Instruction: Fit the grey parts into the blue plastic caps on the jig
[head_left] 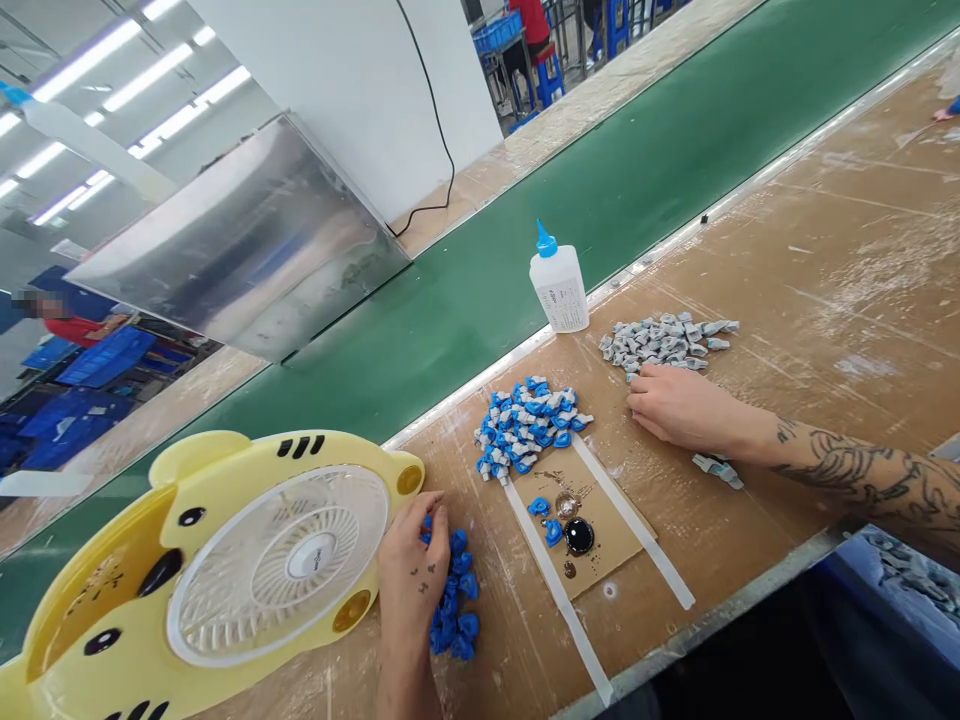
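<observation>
My left hand (412, 560) is curled at the left edge of a pile of blue pieces (454, 610); what its fingers hold is hidden. My right hand (675, 408) has its fingers together at the front of a pile of grey pieces (652, 342), contents unclear. Between them lies a heap of joined blue and grey pieces (525, 420). A cardboard sheet (619, 530), taped down with white strips, bears a round black puddle (579, 536) and two loose blue pieces (553, 532). A few grey pieces (718, 470) lie below my right wrist.
A yellow animal-shaped fan (247, 452) stands at the left. A white bottle with a blue nozzle (559, 288) stands upright beside the green belt (480, 290). At the lower right is a container of grey pieces (911, 572). Another person's hand (942, 115) shows at the far right edge.
</observation>
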